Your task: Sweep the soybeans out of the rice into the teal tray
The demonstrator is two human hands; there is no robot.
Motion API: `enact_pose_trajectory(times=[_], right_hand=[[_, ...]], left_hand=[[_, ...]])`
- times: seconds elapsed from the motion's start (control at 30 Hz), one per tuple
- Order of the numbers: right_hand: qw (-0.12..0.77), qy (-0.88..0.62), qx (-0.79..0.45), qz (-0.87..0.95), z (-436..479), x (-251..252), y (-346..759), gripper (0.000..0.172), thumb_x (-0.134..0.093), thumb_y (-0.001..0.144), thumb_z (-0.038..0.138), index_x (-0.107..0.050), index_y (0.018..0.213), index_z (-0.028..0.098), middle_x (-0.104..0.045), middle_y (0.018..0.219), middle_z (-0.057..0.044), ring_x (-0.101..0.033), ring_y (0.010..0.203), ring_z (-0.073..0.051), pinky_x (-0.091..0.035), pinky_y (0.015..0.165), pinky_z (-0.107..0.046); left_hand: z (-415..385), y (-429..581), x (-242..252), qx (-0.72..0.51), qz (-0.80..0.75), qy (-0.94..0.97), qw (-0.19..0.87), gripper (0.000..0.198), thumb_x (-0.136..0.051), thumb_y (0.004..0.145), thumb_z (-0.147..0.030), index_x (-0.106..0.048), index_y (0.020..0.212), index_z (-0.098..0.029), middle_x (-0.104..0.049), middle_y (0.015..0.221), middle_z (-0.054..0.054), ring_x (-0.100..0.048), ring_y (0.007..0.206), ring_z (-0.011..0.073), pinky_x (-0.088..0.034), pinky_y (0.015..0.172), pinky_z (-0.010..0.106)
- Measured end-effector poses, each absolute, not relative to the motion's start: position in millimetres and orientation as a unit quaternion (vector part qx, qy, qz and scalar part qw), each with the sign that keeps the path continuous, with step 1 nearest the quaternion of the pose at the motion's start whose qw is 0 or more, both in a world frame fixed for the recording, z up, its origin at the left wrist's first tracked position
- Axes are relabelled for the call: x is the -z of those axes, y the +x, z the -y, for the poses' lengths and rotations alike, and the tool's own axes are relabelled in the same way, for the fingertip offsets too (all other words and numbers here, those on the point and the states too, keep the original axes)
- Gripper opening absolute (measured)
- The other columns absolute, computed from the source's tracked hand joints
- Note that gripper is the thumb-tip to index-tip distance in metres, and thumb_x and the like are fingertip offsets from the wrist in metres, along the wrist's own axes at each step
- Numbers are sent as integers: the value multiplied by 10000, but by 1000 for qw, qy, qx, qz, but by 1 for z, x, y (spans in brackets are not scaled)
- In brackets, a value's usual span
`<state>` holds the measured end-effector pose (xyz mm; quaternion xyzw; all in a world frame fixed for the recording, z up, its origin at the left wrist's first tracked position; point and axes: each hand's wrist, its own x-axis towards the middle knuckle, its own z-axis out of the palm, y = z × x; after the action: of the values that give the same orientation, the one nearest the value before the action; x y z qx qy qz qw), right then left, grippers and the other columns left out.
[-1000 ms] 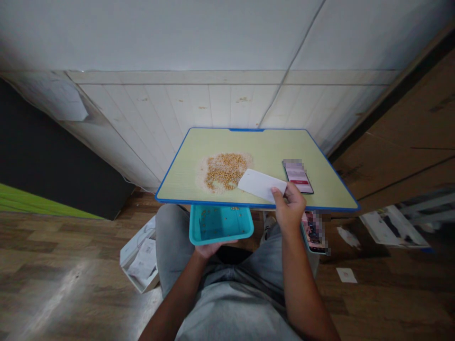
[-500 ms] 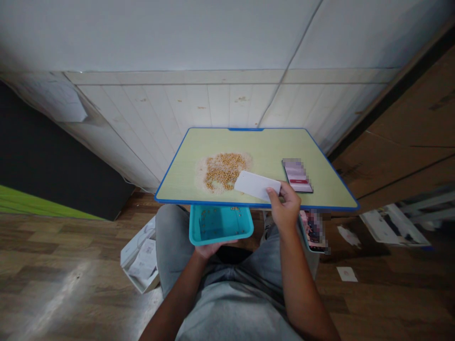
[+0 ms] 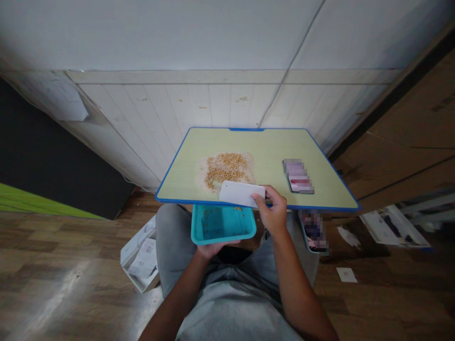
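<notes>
My right hand (image 3: 273,207) grips the right end of a flat white scraper card (image 3: 240,193), which is held at the near edge of a small table (image 3: 270,147). Yellow beans (image 3: 229,166), perhaps soybeans, lie spread on the tabletop just beyond the card, mixed and ringed with pale rice-like grains (image 3: 202,173). Below the table's edge, my left hand (image 3: 213,248) supports a turquoise plastic tray (image 3: 223,239) from underneath; most of its fingers are hidden by the tray. A few beans and grains sit inside the tray.
One phone (image 3: 299,176) lies on the table's right side. Another phone (image 3: 314,232) rests on my right thigh. An open white box (image 3: 140,260) with papers stands on the floor at left. A white tray (image 3: 394,227) lies at right. Behind the table is a panelled wall (image 3: 220,102).
My right hand has moved the card left and toward me, to the table's near edge. The turquoise tray has shifted slightly to the right with my left hand.
</notes>
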<state>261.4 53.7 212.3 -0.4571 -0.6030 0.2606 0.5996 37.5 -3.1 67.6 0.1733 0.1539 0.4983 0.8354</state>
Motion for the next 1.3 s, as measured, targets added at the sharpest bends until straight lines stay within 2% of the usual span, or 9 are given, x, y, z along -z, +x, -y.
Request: enact_pose_trajectory(times=[0.23,0.4,0.5,0.67,0.73,0.8,0.93,1.07,1.3], right_hand=[[621,-479,-267,560,-57,-209,264,194,-733,899,394,-755,893,201,-703,733,11,-626,678,-172,-483,648,-271],[634,-495,-259,535,-59,-206,266,204,-735,900,399,-743,895,196,-686,729,11,-599,674,-172,-472,645,-274],[621,-489,-268,551,-57,-207,262,200,-726,915,397,-754,920,198,-698,744,9,-611,683,-176,-481,654,-278],[606,-485,-267,571,-56,-210,257,188,-718,927,385,-763,931,203,-716,760,9,-617,685,-173,-477,657,-276],[604,-486,-265,573,-56,-210,257,186,-715,928,384,-762,928,204,-713,756,11,-613,680,-171,-473,656,-277],[602,-487,-264,575,-56,-210,257,187,-713,929,385,-764,935,205,-713,755,11,-615,679,-173,-473,655,-280],[599,-492,-266,573,-58,-209,258,201,-716,929,401,-759,932,205,-696,741,13,-603,671,-174,-470,654,-284],[600,-494,-274,567,-61,-208,260,211,-714,926,410,-757,947,204,-711,765,7,-618,692,-181,-481,663,-287],[604,-503,-263,560,-64,-210,264,220,-709,922,418,-746,934,202,-703,749,10,-612,680,-176,-481,651,-282]], left_hand=[[6,47,-86,-494,-248,144,821,841,-255,968,-896,-741,1411,-370,-634,1632,50,-489,1516,583,-525,993,832],[5,46,-84,-484,-198,171,835,835,-268,970,-884,-734,1437,-373,-615,1651,38,-410,1567,591,-476,1056,849],[3,41,-69,-486,-121,176,848,815,-241,990,-860,-721,1456,-396,-531,1722,13,-353,1616,553,-461,1096,833],[1,35,-51,-465,-27,182,866,881,-201,984,-863,-566,1618,-371,-320,1829,75,-237,1675,513,-203,1218,894],[1,35,-52,-463,-24,185,866,902,-171,980,-868,-544,1633,-370,-273,1841,75,-164,1697,498,-101,1237,895],[1,36,-54,-464,-21,187,866,903,-159,983,-863,-552,1628,-367,-265,1842,62,-128,1708,481,-61,1255,874],[1,37,-57,-468,-27,188,863,858,-214,996,-849,-610,1582,-364,-344,1816,58,-213,1692,476,-140,1266,851],[1,37,-59,-471,-43,188,861,832,-268,994,-840,-655,1544,-350,-472,1754,80,-358,1612,552,-268,1179,910],[3,42,-77,-484,-170,166,842,837,-186,991,-857,-733,1430,-400,-575,1687,3,-334,1610,584,-431,1095,858]])
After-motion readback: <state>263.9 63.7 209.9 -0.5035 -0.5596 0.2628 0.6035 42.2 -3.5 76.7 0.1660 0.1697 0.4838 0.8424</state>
